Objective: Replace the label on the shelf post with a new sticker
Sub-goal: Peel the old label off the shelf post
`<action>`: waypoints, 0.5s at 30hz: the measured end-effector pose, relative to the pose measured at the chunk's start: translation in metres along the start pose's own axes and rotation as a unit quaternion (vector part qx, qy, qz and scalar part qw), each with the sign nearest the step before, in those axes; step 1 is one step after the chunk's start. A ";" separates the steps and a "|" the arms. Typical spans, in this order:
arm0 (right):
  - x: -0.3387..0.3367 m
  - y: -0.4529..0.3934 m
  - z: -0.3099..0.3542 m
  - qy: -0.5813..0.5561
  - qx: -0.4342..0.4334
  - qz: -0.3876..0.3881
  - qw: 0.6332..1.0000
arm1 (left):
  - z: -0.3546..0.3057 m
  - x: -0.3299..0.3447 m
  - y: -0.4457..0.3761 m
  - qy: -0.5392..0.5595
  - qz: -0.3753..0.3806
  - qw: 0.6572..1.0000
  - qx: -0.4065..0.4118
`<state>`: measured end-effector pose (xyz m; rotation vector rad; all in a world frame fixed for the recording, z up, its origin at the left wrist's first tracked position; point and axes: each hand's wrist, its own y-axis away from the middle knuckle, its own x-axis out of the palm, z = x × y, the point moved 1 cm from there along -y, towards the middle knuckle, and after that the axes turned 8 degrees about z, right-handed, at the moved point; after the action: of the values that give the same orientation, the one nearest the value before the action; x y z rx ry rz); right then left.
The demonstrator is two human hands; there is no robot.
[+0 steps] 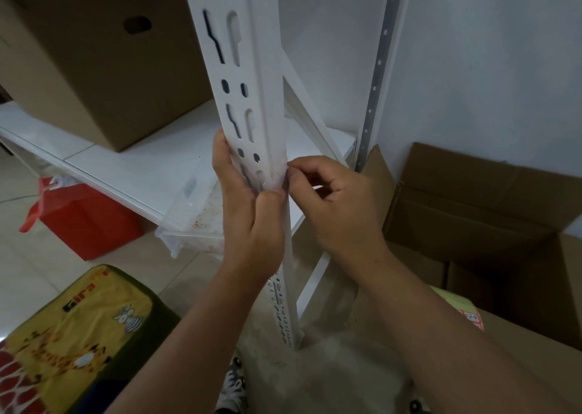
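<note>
**Picking at the old label on the post edge**

At frame centre: left hand wrapped round the white slotted post, fingers curled on it, thumb pressed against the front just below a keyhole slot. Right hand just beside, forefinger and thumb pinched on a thin, pale, filmy label at the post's right edge. Label nearly the colour of the paint; no print legible on it, and how much is lifted cannot be told.

To do this step well, by judgement: keep the post braced with the left hand; work a nail under one corner; peel slowly and low along the metal, not outward, so the film comes off whole and leaves little glue. Rub off any residue before the new sticker goes on. No new sticker in sight.

Writing: lower left, yellow cushion with cartoon zebra and giraffe, dark tag with letters resembling "Gira", rest unreadable. Lower right, pink-and-white tag on a box, handwritten marks too small to read. Upper left, plain brown carton on the shelf, no print visible.
</note>
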<state>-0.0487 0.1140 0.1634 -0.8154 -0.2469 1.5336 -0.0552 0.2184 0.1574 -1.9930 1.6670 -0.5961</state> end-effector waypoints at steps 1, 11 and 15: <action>0.001 -0.001 0.000 0.011 -0.004 -0.008 1.000 | -0.002 0.002 -0.001 0.003 -0.006 1.000 0.001; 0.000 0.007 -0.003 -0.128 0.131 -0.016 0.983 | -0.010 0.002 0.010 -0.092 0.042 0.994 0.028; -0.010 0.010 0.003 -0.222 0.151 0.010 0.963 | -0.005 0.000 0.012 -0.148 0.017 0.989 0.010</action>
<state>-0.0592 0.1038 0.1634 -0.2281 -0.3227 1.7097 -0.0674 0.2167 0.1544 -1.9254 1.5042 -0.2852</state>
